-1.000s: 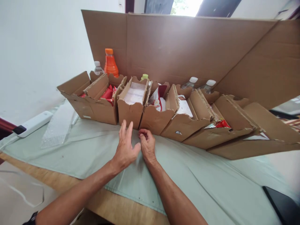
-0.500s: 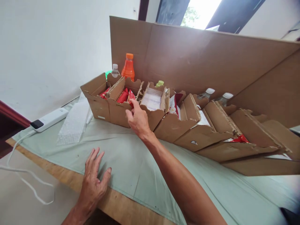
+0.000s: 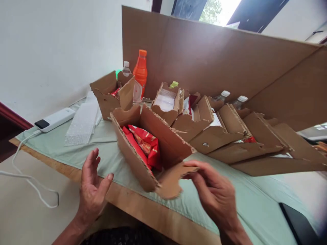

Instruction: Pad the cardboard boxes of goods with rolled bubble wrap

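Note:
A cardboard box (image 3: 168,127) with an open top is tilted close in front of me, out of the row. Inside it lie red snack packets (image 3: 146,144). My right hand (image 3: 216,190) pinches the cut-out edge of the box's near end, thumb and fingers on either side of the cardboard. To the left of the box, my left hand (image 3: 93,185) is in the air with fingers apart, touching nothing. Behind, another cardboard box (image 3: 103,105) with a red packet in it stands on the far side of a gap in the row.
More cardboard boxes (image 3: 224,139) run off to the right, before a tall cardboard panel (image 3: 204,61). An orange bottle (image 3: 141,73) stands behind the gap. Bubble wrap (image 3: 81,124) and a white power bank (image 3: 55,119) lie left; a black phone (image 3: 297,223) lies right.
My right hand has drawn the box with red packets out of the row towards me and to the right. My left hand has turned slightly, still spread.

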`<state>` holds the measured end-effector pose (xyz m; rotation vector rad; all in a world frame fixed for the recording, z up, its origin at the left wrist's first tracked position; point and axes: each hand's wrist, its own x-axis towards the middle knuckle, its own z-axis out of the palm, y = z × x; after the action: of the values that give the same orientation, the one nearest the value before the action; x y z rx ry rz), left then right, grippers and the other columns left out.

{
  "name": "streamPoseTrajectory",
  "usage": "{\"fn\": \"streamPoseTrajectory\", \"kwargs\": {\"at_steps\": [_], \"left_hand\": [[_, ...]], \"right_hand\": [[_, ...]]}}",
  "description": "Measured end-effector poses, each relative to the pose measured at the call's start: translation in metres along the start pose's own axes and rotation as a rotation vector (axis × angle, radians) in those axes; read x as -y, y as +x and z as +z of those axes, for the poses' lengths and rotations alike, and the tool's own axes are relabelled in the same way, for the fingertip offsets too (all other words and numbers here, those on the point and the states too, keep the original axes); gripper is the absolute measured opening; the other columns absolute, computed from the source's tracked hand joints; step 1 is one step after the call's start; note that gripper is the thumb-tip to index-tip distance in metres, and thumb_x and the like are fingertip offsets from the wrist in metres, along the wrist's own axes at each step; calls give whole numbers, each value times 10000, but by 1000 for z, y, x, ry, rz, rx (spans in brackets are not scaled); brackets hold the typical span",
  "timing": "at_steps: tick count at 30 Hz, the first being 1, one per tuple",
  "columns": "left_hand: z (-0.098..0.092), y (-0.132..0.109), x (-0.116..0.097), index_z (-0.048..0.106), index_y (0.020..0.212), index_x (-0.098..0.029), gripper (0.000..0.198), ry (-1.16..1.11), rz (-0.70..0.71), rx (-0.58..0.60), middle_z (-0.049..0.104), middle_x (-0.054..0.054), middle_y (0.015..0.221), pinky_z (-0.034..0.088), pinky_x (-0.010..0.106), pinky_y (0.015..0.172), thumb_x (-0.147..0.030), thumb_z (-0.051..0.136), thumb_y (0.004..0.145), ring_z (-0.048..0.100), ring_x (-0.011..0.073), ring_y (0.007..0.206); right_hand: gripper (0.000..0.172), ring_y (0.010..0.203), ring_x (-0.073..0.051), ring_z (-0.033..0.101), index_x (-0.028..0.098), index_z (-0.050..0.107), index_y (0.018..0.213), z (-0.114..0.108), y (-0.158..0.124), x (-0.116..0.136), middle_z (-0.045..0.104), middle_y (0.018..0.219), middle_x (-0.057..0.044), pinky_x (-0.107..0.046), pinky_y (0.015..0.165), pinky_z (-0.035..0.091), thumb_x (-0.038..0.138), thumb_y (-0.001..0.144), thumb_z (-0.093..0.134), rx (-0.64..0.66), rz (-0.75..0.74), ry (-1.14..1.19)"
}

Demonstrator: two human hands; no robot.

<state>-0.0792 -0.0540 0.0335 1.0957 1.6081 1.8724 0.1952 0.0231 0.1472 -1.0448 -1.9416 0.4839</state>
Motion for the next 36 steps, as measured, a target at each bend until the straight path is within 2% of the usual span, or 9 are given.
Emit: {"fn": "streamPoseTrajectory", "kwargs": {"at_steps": [5,8,11,15,19,22,25,31,36], "left_hand": [[10,-7,-8,396,1564,-420,762,-119,19,196,394,25,1657,323,514,1254,-301,742,895,313,311,1554],[17,-12,-6,409,1555,-406,740,-151,-75,262,412,37,1642,354,538,1235,-330,739,897,337,329,1540],[23,-16,-9,460,1516,-358,682,-113,-224,302,476,76,1588,328,627,1223,-362,741,894,441,368,1468],[47,-17,-24,443,1514,-340,649,-118,-224,327,461,66,1595,307,590,1241,-331,700,919,437,338,1470],[98,-2,-35,422,1516,-294,673,-147,-101,432,465,70,1586,342,496,1239,-267,681,895,431,296,1477],[137,15,-31,382,1542,-234,760,-138,-49,530,487,106,1563,320,501,1248,-248,678,842,434,302,1471],[154,21,-17,352,1569,-215,809,-53,-84,648,492,128,1561,324,538,1239,-264,655,821,453,322,1453],[120,12,3,371,1566,-221,717,295,-24,570,445,148,1612,424,535,1173,-332,596,894,455,326,1468],[57,52,8,553,1418,-205,543,751,184,381,534,159,1529,477,526,1119,-322,582,889,513,333,1408]], "right_hand": [[449,768,-148,755,278,586,1417,-54,-58,-36,772,976,-31,-214,689,606,283,969,615,-159,219,-80],[643,917,-262,769,219,546,1478,-50,-91,-47,745,1198,-147,-338,746,643,478,906,686,18,182,-116],[718,1017,-362,733,153,636,1374,-26,-108,-49,747,1165,-193,-477,841,628,608,826,730,109,186,-200],[473,1024,-352,706,180,744,1120,-8,-95,-52,763,1048,-146,-516,944,569,575,867,687,29,247,-172],[348,867,-311,705,220,727,817,-29,-68,-73,756,843,-89,-477,883,560,562,862,683,-73,300,-146],[375,791,-293,682,210,694,839,-42,-57,-97,745,822,-89,-440,788,553,582,797,712,-178,407,-145],[410,744,-265,662,197,643,925,-39,-59,-118,739,846,-99,-389,679,538,581,785,673,-246,525,-92],[387,782,-273,694,217,597,927,-24,-83,-137,747,864,-103,-386,701,542,576,785,628,-150,618,-75],[448,758,-321,715,221,609,915,-29,-87,-156,756,817,-115,-406,644,532,625,723,625,-136,723,-126]]}}
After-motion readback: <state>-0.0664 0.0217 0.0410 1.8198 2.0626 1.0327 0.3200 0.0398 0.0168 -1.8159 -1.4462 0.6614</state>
